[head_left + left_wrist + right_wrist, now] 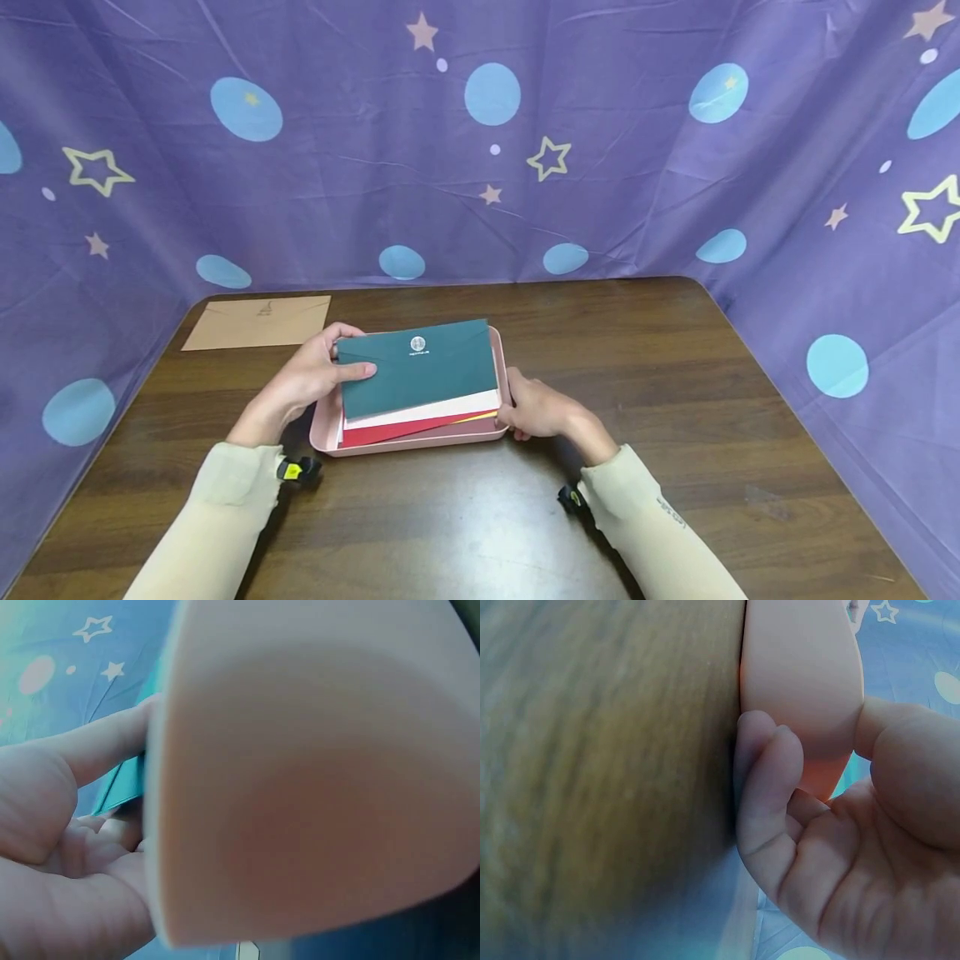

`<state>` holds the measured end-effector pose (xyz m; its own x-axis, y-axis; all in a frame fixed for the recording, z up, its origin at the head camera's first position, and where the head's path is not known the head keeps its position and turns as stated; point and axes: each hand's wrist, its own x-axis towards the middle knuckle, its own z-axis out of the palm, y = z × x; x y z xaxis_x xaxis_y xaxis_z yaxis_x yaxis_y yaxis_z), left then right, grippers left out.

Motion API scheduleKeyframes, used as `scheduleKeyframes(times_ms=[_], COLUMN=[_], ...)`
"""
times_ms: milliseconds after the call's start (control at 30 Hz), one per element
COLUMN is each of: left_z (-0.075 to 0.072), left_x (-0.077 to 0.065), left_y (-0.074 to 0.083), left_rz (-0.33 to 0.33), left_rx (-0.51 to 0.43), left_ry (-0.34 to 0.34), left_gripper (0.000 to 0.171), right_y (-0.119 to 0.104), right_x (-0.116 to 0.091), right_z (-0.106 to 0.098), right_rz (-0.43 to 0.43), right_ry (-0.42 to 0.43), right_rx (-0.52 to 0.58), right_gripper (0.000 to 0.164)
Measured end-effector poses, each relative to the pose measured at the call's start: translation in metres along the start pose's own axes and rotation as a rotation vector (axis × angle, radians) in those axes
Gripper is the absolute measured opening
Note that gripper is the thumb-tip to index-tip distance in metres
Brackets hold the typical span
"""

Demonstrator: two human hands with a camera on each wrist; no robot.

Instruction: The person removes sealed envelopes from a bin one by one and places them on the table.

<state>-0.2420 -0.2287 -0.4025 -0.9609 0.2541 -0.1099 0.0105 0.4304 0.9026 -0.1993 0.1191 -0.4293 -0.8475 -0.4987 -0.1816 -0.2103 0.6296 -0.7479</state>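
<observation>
A pink tray [327, 432] stands on the table with a stack of envelopes in it. On top lies a dark green envelope [427, 375] with a round white emblem. Below it show the edges of a white envelope [435, 410], a red envelope [390, 431], a thin yellow strip and a mauve piece. My left hand [315, 367] pinches the green envelope's left end, thumb on top; the tray wall [322, 787] hides part of this in the left wrist view. At the tray's right end, my right hand [543, 406] grips the rim, fingers curled against the outer wall [802, 682].
A tan envelope [255, 323] lies flat at the table's back left corner. The brown wooden table [675, 400] reaches back to a purple curtain [600, 192] with stars and blue dots, which also hangs along both sides.
</observation>
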Motion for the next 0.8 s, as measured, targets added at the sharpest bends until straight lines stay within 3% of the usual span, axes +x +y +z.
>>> scheduleKeyframes(times_ms=[267,600,800], left_z=[0.0016,0.0001,-0.0013], left_x=[0.0019,-0.0011,-0.0014], left_y=[-0.001,0.003,0.0045], left_rz=[-0.035,0.011,0.03], left_rx=[-0.069,-0.169,-0.155], left_ry=[0.021,0.04,0.059], left_gripper=[0.048,0.045,0.046], right_y=[0.0002,-0.0001,-0.0002], right_x=[-0.0001,0.0012,0.0006], right_z=[-0.0005,-0.0004,-0.0007], right_rz=[0.007,0.015,0.018], right_ry=[-0.005,-0.006,-0.001], right_rx=[-0.004,0.007,0.007], right_gripper=[0.033,0.038,0.038])
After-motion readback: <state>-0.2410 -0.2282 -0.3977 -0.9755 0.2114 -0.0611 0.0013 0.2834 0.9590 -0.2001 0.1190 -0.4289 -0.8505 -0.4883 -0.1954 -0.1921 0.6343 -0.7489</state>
